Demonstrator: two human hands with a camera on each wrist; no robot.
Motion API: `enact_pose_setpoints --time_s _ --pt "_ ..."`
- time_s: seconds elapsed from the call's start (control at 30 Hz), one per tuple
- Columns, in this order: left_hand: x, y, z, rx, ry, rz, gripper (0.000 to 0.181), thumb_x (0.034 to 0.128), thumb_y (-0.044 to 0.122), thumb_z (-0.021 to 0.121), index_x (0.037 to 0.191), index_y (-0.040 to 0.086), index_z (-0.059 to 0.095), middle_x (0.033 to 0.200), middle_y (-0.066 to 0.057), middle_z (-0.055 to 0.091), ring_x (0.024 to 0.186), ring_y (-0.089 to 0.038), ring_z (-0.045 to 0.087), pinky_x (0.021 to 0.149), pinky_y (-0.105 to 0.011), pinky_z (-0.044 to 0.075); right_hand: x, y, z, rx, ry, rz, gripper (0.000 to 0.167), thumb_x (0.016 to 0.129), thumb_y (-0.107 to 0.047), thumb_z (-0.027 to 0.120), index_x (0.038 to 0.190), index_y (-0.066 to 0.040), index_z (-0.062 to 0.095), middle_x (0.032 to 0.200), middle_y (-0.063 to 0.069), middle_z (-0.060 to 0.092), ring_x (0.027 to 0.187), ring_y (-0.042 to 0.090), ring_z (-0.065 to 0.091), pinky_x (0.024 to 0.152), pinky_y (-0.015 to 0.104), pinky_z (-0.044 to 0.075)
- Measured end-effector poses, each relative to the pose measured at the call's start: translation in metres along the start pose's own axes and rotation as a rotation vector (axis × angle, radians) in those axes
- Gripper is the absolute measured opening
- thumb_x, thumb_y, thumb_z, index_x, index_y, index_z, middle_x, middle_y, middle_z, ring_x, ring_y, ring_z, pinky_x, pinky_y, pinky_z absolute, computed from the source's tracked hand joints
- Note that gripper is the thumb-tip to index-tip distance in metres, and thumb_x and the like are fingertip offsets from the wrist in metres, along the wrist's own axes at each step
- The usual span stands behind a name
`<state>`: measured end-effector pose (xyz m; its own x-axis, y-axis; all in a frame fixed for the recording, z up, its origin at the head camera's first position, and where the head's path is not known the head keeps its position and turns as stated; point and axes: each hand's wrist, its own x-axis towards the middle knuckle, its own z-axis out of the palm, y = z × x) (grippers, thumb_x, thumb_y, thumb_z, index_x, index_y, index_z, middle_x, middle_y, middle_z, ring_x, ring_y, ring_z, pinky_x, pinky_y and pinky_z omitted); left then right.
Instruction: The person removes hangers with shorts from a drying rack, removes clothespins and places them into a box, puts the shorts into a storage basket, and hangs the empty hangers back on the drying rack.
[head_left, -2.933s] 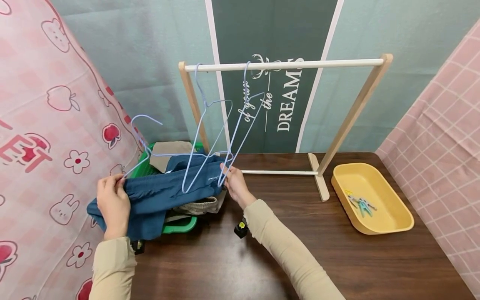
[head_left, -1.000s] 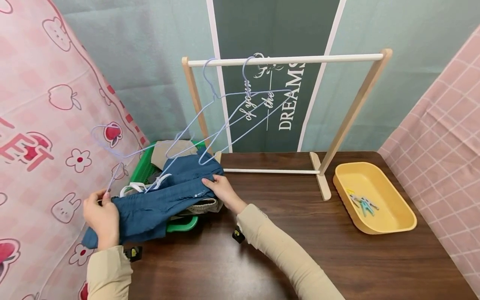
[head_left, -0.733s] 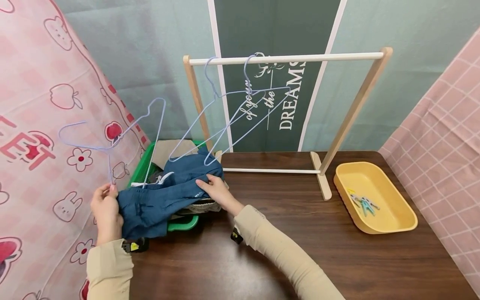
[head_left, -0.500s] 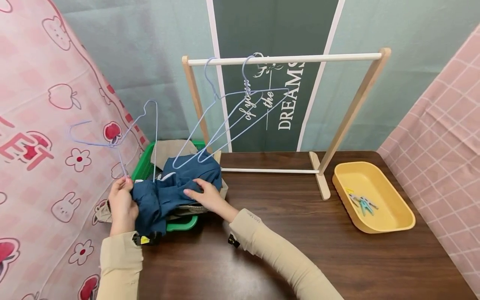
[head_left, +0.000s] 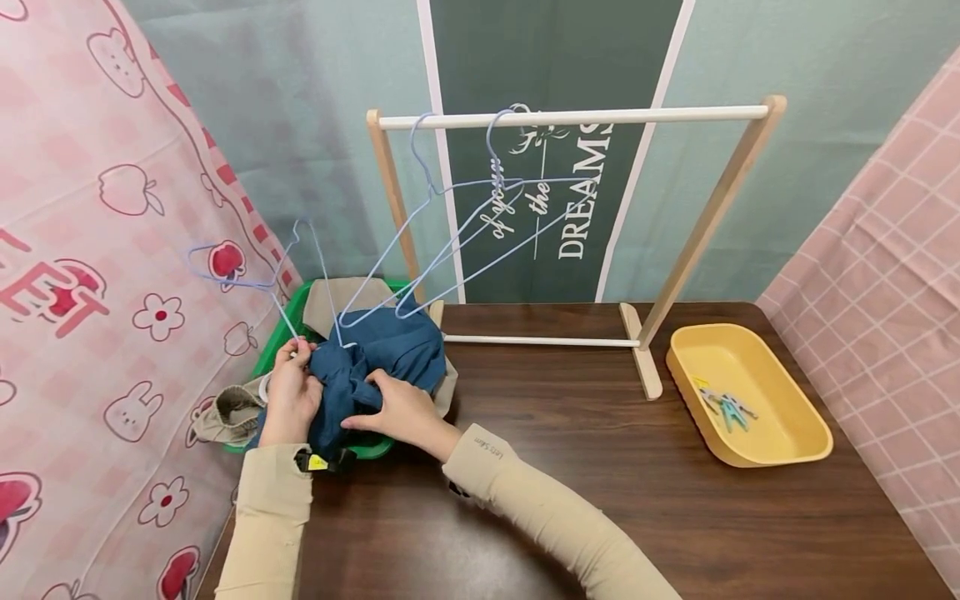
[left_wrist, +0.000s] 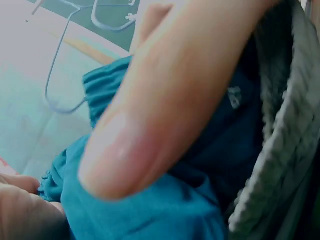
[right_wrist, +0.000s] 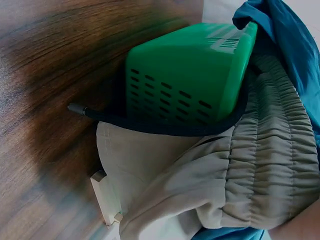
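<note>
Dark blue pants (head_left: 401, 342) lie bunched over the green basket (head_left: 277, 346); their cloth shows close up in the left wrist view. My left hand (head_left: 292, 396) pinches their gathered edge together with a light-blue wire hanger (head_left: 287, 250). That hanger tilts left, its lower part hidden in the cloth. My right hand (head_left: 408, 414) touches the blue cloth, thumb and fingers spread apart. Its thumb (left_wrist: 145, 135) crosses the left wrist view, apart from the left fingers. Beige pants (right_wrist: 270, 150) with an elastic waistband lie under the blue ones in the right wrist view.
A wooden rack (head_left: 701, 225) with a white bar (head_left: 637, 117) stands behind. Two light-blue hangers (head_left: 405, 221) hang from the bar's left end, low over the basket. A yellow tray (head_left: 780, 417) with several clothespins (head_left: 729, 410) sits at right on the brown table (head_left: 562, 442).
My left hand has moved right towards the right hand, bringing the hanger and bunching the blue cloth. My right hand has come left and lower. Beige cloth now shows at the basket's left.
</note>
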<state>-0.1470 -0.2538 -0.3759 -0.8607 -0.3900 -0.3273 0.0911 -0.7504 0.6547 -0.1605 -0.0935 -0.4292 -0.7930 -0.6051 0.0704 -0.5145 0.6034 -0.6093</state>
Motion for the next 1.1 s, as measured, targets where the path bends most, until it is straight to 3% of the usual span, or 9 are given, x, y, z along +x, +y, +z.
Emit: enact_pose_setpoints --time_s 0.17,0.3,0.4,0.53,0.6,0.93,1.1 --pt "-0.001 -0.003 0.002 0.0 -0.022 -0.038 0.003 0.098 0.013 0.041 0.099 0.015 0.039 0.083 0.001 0.049 0.083 -0.008 0.047 0.068 -0.015 0.042 0.002 0.0 0.002 -0.013 0.033 0.015 0.044 0.081 -0.052 0.069 0.106 -0.017 0.06 0.092 -0.001 0.067 0.075 0.011 0.062 0.059 0.018 0.044" --pt "0.0 -0.006 0.003 0.081 -0.036 0.002 0.005 0.098 0.012 0.043 0.098 0.016 0.041 0.081 0.003 0.053 0.08 -0.007 0.051 0.067 -0.016 0.04 0.001 0.0 0.001 -0.047 0.034 -0.016 0.029 0.086 -0.043 0.068 0.1 -0.018 0.064 0.088 -0.002 0.067 0.076 0.011 0.062 0.058 0.018 0.043" --pt "0.001 -0.008 0.004 0.248 -0.022 0.101 0.006 0.0977 0.012 0.047 0.097 0.017 0.045 0.081 0.009 0.055 0.078 -0.003 0.053 0.067 -0.016 0.037 -0.001 0.001 0.0 -0.053 0.031 -0.028 0.024 0.087 -0.038 0.067 0.101 -0.019 0.066 0.093 -0.002 0.069 0.08 0.013 0.065 0.062 0.02 0.047" --pt "0.001 -0.01 0.007 0.483 0.051 0.276 0.006 0.0957 0.01 0.053 0.096 0.017 0.052 0.081 0.014 0.055 0.079 0.0 0.051 0.07 -0.012 0.037 -0.001 0.004 -0.001 -0.05 0.012 -0.035 0.021 0.088 -0.032 0.067 0.105 -0.02 0.068 0.097 -0.002 0.07 0.078 0.013 0.064 0.063 0.02 0.047" --pt "0.0 -0.008 0.008 0.548 0.079 0.334 0.006 0.094 0.011 0.057 0.096 0.016 0.055 0.081 0.014 0.056 0.08 0.001 0.05 0.071 -0.01 0.038 -0.001 0.005 -0.001 -0.046 0.004 -0.041 0.02 0.087 -0.03 0.068 0.105 -0.02 0.068 0.096 -0.002 0.069 0.074 0.011 0.061 0.061 0.019 0.044" --pt "-0.004 0.01 0.014 0.619 0.15 0.412 0.015 0.0929 0.005 0.058 0.086 0.019 0.06 0.074 0.015 0.055 0.076 -0.001 0.05 0.071 -0.012 0.038 0.001 0.006 0.0 -0.065 -0.026 -0.033 0.025 0.085 -0.028 0.069 0.11 -0.021 0.068 0.103 -0.002 0.07 0.076 0.011 0.062 0.062 0.019 0.046" --pt "-0.01 0.019 0.021 0.631 0.168 0.482 0.016 0.0912 0.002 0.059 0.086 0.017 0.061 0.072 0.014 0.054 0.074 -0.002 0.049 0.069 -0.011 0.039 0.001 0.007 0.0 -0.065 -0.046 -0.029 0.026 0.085 -0.027 0.069 0.11 -0.02 0.068 0.102 -0.002 0.07 0.074 0.011 0.061 0.061 0.019 0.045"
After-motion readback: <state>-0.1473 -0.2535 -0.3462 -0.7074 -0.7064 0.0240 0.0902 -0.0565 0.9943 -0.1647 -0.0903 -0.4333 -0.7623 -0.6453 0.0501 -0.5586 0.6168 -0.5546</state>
